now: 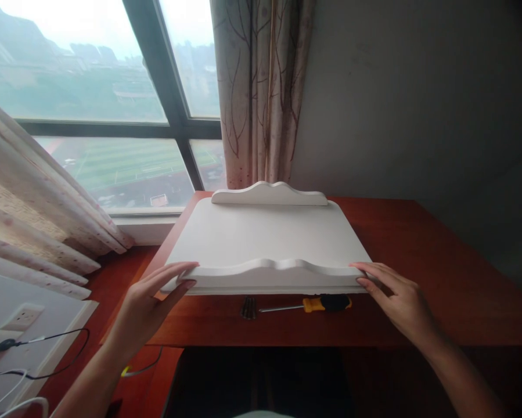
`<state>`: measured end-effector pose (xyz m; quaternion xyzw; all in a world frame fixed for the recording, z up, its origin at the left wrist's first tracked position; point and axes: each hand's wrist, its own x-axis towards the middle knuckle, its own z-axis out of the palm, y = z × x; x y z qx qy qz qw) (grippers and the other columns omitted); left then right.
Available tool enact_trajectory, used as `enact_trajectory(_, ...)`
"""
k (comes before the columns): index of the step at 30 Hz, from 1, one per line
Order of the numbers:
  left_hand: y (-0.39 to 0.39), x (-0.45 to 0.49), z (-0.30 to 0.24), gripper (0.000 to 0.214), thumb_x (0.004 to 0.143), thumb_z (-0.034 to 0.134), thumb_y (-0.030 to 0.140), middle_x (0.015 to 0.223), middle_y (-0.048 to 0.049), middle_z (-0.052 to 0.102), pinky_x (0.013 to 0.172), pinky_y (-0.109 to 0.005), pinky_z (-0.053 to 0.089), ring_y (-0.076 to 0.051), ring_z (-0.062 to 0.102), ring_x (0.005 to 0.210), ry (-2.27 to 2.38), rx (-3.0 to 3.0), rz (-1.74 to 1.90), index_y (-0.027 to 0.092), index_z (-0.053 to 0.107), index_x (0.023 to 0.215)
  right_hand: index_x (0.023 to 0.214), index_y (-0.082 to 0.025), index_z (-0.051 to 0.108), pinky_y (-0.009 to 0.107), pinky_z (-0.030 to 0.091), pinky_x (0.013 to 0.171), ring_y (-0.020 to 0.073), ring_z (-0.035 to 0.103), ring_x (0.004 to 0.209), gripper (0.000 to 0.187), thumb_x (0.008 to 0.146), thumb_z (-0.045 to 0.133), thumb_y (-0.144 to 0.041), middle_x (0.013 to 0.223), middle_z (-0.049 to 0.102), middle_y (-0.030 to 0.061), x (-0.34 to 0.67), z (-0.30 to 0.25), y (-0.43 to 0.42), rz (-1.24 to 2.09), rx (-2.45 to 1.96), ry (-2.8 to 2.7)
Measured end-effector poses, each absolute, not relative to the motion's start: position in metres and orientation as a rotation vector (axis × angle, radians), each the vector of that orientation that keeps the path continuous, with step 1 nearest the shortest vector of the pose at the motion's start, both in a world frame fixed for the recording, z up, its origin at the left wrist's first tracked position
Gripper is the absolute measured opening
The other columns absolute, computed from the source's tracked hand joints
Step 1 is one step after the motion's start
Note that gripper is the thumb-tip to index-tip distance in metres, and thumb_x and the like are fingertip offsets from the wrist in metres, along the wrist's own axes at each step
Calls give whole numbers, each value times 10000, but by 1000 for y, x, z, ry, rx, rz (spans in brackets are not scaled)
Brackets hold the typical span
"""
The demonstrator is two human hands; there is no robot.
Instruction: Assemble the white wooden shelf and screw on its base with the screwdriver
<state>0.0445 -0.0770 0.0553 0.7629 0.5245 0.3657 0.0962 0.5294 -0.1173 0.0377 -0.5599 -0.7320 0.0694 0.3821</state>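
Note:
A white board (265, 235) with rounded corners lies on the reddish-brown table. Along its near edge stands a white wavy-edged panel (273, 275), and a similar wavy panel (269, 194) stands at the far edge. My left hand (145, 305) pinches the near panel's left end between thumb and fingers. Its right end is gripped the same way by my right hand (400, 299). Just in front of the board lie a screwdriver (319, 303) with a yellow and black handle and a small bunch of dark screws (248, 309).
The table (417, 261) reaches right to a grey wall (417, 104). Behind it hang patterned curtains (265, 87) beside a window (112, 75). At lower left, a plug and cables (47, 339) come from a wall socket (25, 316). A dark seat (261, 377) stands below the table's front edge.

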Motion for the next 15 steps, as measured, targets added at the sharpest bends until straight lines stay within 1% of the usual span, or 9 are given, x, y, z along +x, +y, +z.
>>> enact_trajectory(3,-76,45,54,364,908,675,521,1109,-48,784,964,-334,570,-241,745,998,1552,2264,1091,251,754,1139,1185,-274,739,395,579,979,243,713,1087,258,980,606,-357,1180,753,49,529,35,-117,116,-1405,-1868)
enact_trajectory(6,-72,46,53,349,905,693,491,1130,-51,777,993,-332,553,-235,738,1017,1531,2267,1123,244,754,1143,1174,-275,744,390,576,975,238,713,1075,252,975,617,-362,1159,760,42,530,34,-112,91,-1396,-1885)
enact_trajectory(8,-68,48,53,357,905,693,493,1136,-62,776,949,-316,570,-237,735,1026,1527,2243,1145,231,757,1139,1164,-268,747,379,579,959,235,716,1059,250,975,615,-365,1137,763,44,529,34,-107,92,-1398,-1886)
enact_trajectory(12,-57,52,54,406,905,669,544,1131,-88,776,752,-265,599,-251,732,1034,1549,2156,1135,213,762,1121,1150,-243,745,368,578,936,232,720,1031,261,987,588,-374,1112,764,58,526,36,-91,101,-1398,-1871)
enact_trajectory(13,-55,52,54,415,906,662,553,1133,-92,775,745,-266,599,-254,730,1035,1551,2144,1132,212,761,1122,1154,-240,743,370,578,934,234,720,1032,272,991,577,-381,1117,763,63,525,36,-87,104,-1399,-1871)
enact_trajectory(15,-50,53,54,427,908,654,563,1139,-98,773,806,-292,597,-258,728,1039,1552,2141,1137,211,760,1127,1156,-236,741,382,580,929,242,721,1032,297,996,558,-405,1122,762,73,522,36,-79,99,-1409,-1866)
